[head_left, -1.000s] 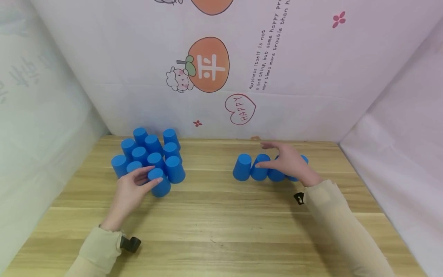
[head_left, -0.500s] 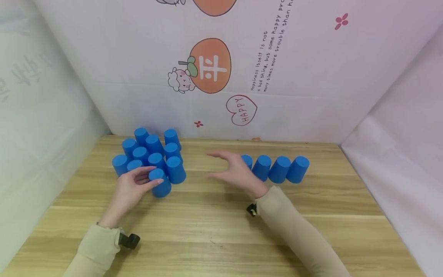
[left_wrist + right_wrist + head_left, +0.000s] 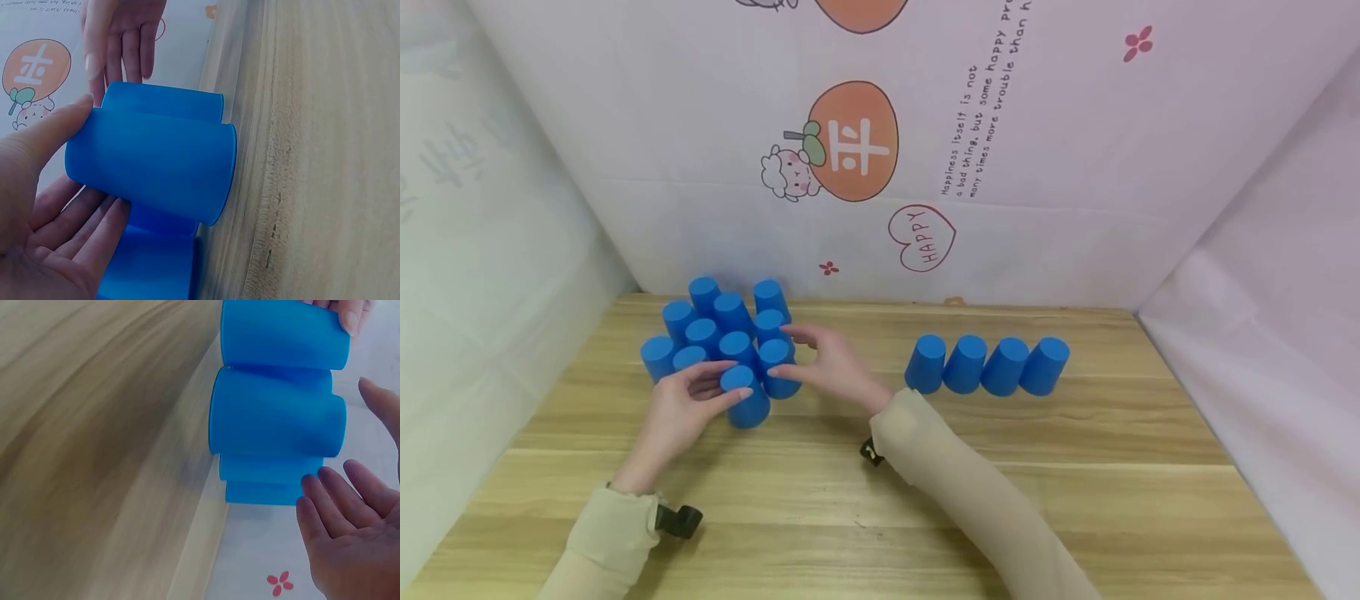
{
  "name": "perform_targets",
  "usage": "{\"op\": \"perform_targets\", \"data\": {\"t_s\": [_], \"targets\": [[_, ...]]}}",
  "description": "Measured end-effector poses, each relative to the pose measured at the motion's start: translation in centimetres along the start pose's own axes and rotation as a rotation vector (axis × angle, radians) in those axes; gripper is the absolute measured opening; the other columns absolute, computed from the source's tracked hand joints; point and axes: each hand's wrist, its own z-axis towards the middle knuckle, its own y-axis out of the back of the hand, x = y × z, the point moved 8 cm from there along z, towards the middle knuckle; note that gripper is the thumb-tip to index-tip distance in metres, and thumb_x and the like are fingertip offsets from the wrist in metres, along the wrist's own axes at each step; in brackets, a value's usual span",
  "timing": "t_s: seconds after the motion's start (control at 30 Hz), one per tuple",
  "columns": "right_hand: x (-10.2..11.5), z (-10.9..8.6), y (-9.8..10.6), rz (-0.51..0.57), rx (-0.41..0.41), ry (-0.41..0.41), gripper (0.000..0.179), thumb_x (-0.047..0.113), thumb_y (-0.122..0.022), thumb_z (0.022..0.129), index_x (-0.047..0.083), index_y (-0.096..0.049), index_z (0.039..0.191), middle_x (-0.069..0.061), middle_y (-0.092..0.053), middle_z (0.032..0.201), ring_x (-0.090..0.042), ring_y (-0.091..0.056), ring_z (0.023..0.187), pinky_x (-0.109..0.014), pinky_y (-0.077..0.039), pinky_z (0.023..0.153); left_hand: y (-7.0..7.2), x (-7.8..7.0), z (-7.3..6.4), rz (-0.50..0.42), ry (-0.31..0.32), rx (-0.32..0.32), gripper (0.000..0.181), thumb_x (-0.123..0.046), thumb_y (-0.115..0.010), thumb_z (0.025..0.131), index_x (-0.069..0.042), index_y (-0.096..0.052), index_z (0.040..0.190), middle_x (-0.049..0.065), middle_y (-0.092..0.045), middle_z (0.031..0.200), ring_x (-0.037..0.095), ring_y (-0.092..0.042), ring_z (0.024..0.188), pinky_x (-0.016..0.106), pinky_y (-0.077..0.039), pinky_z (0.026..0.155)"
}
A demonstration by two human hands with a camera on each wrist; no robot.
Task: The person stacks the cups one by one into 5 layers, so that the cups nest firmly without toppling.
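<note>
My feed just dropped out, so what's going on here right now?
A person's left hand holds the nearest blue cup of the cluster on the left. The right hand is open at the neighbouring cup, not gripping it. Four more cups stand upside down in a row on the right side of the table.

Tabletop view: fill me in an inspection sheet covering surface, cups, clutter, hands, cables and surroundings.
Surface: wood-grain tabletop, cups standing on it.
Job's things: blue cups, all upside down; cluster on the left, row of four on the right.
Clutter: nothing seen.
Hands: left hand holds the cluster's front cup; right hand, thumb and fingers apart, at the neighbouring cup, contact unclear.
Cables: nothing seen.
Surroundings: printed sheet behind.
</note>
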Motion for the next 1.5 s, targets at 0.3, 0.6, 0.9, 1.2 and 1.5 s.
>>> {"op": "perform_targets", "data": {"t_s": [0.3, 0.6, 0.9, 1.2, 1.5], "targets": [[0.5, 1.2, -1.9, -0.033, -0.012, 0.022, 0.054, 0.025, -0.078, 0.093, 0.007, -0.059, 0.14, -0.004, -0.064, 0.133, -0.015, -0.061, 0.114, -0.037, -0.055, 0.097, 0.1, 0.1, 0.0, 0.008, -0.002, -0.009, 0.065, -0.047, -0.078, 0.089, -0.002, -0.063, 0.133, 0.02, -0.066, 0.126, 0.036, -0.067, 0.112, 0.046, -0.054, 0.093], [0.2, 0.2, -0.3, -0.054, -0.05, 0.016, 0.051, 0.027, -0.08, 0.091, 0.012, -0.062, 0.138, 0.002, -0.066, 0.128, -0.014, -0.06, 0.113, -0.036, -0.054, 0.096, 0.1, 0.0, 0.0, 0.012, -0.002, -0.007, 0.064, -0.047, -0.077, 0.089, -0.003, -0.063, 0.133, 0.02, -0.066, 0.125, 0.036, -0.067, 0.112, 0.045, -0.054, 0.094], [0.1, -0.9, 3.4, -0.156, -0.012, 0.039, 0.053, 0.025, -0.083, 0.089, 0.011, -0.062, 0.135, 0.001, -0.066, 0.125, -0.013, -0.059, 0.112, -0.032, -0.052, 0.098, 0.2, 0.0, 0.0, 0.027, 0.01, -0.003, 0.066, -0.048, -0.078, 0.088, -0.003, -0.063, 0.133, 0.02, -0.066, 0.125, 0.036, -0.067, 0.112, 0.046, -0.054, 0.094], [-0.4, -1.7, 7.6, -0.255, -0.029, -0.003, 0.053, 0.029, -0.086, 0.086, 0.013, -0.064, 0.132, 0.001, -0.067, 0.123, -0.015, -0.06, 0.115, -0.036, -0.049, 0.102, 0.1, 0.0, -0.1, 0.023, 0.014, 0.008, 0.066, -0.049, -0.078, 0.088, -0.002, -0.063, 0.133, 0.018, -0.065, 0.127, 0.035, -0.067, 0.112, 0.046, -0.054, 0.094], [-2.4, -2.8, 9.9, -0.345, -0.025, -0.008, 0.053, 0.036, -0.087, 0.083, 0.011, -0.067, 0.126, 0.0, -0.068, 0.121, -0.02, -0.06, 0.116, -0.037, -0.05, 0.1, 0.1, -0.1, 0.0, 0.009, 0.013, 0.007, 0.066, -0.048, -0.078, 0.088, -0.002, -0.063, 0.133, 0.019, -0.065, 0.127, 0.035, -0.067, 0.113, 0.044, -0.054, 0.094]]}}
